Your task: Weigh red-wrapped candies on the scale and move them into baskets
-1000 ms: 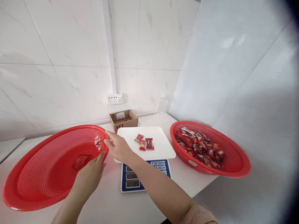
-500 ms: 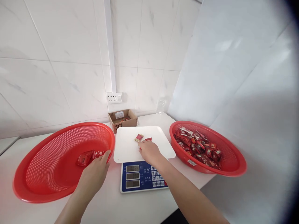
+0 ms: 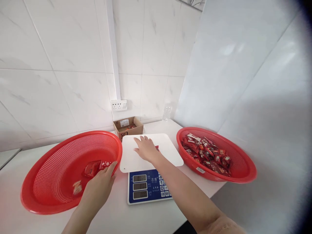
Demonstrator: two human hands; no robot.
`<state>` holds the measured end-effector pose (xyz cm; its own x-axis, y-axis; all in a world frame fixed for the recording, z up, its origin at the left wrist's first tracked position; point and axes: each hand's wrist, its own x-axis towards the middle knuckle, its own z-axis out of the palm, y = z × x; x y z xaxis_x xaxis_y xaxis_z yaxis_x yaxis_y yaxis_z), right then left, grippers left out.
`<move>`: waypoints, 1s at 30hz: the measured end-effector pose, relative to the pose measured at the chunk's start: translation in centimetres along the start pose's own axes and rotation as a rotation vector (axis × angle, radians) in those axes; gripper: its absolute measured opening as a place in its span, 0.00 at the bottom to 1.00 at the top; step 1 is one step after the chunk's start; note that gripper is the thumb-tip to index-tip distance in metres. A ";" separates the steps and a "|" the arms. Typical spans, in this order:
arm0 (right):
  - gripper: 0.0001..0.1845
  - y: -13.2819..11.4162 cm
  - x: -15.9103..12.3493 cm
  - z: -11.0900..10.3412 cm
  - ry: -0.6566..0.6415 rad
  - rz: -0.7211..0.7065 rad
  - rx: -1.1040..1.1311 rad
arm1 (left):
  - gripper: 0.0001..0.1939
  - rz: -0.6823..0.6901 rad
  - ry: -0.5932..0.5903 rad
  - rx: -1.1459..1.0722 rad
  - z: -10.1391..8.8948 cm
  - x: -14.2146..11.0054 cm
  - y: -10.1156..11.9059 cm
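Right hand (image 3: 146, 149) now lies open on the scale (image 3: 146, 187), just one red packet (image 3: 157, 148) showing beside it. Left hand (image 3: 98, 185) sits against a packet (image 3: 92, 168) in the left basket (image 3: 48, 182), grip unclear, and a pale packet (image 3: 77, 188) has newly landed there.

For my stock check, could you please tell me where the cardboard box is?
In the head view, the cardboard box sits below the wall socket, behind the scale's white platter.
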<state>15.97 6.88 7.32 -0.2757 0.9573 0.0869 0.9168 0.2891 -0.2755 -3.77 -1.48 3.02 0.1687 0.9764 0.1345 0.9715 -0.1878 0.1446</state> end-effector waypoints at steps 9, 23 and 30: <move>0.18 2.1 0.9 1.0 0.010 0.063 0.068 | 0.25 0.033 -0.067 0.034 -0.1 0.1 0.2; 0.23 3.9 -2.1 -1.2 -0.140 0.114 -0.104 | 0.25 -0.019 -0.083 0.003 -0.2 0.0 -0.1; 0.17 3.5 -2.0 -0.9 -0.057 0.088 0.045 | 0.23 -0.010 0.007 -0.006 0.6 0.1 -0.5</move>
<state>20.04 6.00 7.07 -0.2120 0.9772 0.0060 0.9246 0.2026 -0.3227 -4.12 -1.20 2.41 0.1582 0.9775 0.1397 0.9720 -0.1790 0.1519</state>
